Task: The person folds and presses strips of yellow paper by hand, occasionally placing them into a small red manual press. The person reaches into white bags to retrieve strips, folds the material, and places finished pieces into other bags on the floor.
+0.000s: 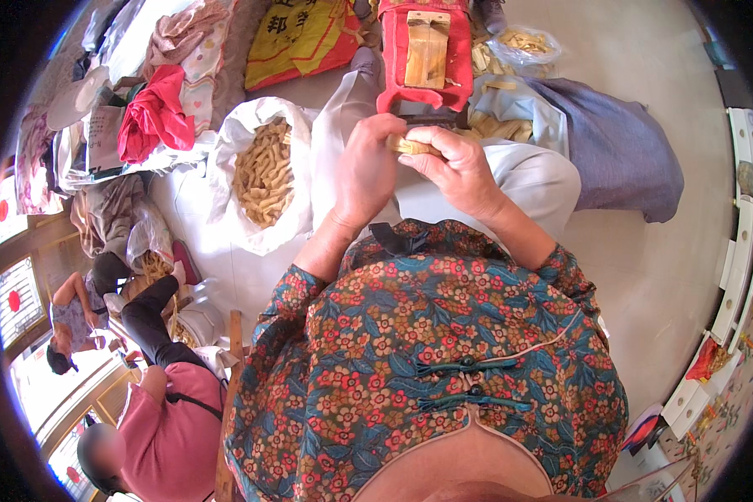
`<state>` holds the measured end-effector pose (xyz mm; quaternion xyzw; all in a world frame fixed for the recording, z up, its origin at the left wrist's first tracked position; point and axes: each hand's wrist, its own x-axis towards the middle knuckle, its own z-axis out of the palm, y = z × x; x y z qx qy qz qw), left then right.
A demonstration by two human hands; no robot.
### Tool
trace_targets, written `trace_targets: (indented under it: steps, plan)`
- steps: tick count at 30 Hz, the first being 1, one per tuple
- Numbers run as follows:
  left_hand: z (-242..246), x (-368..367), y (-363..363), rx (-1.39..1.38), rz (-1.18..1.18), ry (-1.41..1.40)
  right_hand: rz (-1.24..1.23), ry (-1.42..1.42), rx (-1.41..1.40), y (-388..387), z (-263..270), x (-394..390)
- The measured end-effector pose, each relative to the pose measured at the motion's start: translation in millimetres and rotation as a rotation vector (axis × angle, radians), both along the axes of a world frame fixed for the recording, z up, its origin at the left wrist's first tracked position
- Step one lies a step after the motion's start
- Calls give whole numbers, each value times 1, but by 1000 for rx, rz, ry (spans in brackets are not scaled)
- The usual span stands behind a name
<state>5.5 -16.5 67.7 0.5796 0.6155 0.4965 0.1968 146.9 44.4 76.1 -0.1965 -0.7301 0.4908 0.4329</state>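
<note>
A small pale yellow folded strip or bundle (pixel 414 147) is held between my two hands, above my lap. My left hand (pixel 371 166) touches its left end with the fingertips. My right hand (pixel 455 164) pinches its right part between thumb and fingers. Just beyond the hands, a bench covered in red cloth (pixel 391 63) carries a wooden board (pixel 427 53) with a metal fitting at its far end. To the left stands a white sack (pixel 224 188) full of short, twisted yellowish-brown pieces (pixel 263 172). To the right, flat pale strips (pixel 499 127) lie in a blue-grey cloth bag (pixel 549 116).
A yellow and red printed sack (pixel 304 37) lies ahead on the floor. A clear bag of strips (pixel 527 44) is at the far right. Red cloth (pixel 157 116) is on the left. Two people sit at the lower left, one in a pink top (pixel 176 433).
</note>
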Motion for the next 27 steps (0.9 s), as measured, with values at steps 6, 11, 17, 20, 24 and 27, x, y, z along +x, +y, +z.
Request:
trace_targets:
  steps: [6, 11, 17, 20, 24, 27]
  plan:
    - [0, -10, -4, -373, 82, 1, 367, -37, -919, 4, 5, 18]
    - [8, 7, -7, -218, -22, -478, 63, 63, -669, 5, 1, 5]
    - [20, 12, 2, -387, -39, -187, 82, -38, -819, 13, 1, 8]
    - [29, 17, 5, -365, -145, -114, 100, -19, -946, 17, -7, 15]
    - [38, 12, 8, -339, -252, -865, -21, -17, -1045, 22, 4, 16]
    - [46, 11, 4, -308, -217, -1152, -72, 46, -889, 34, 0, 15]
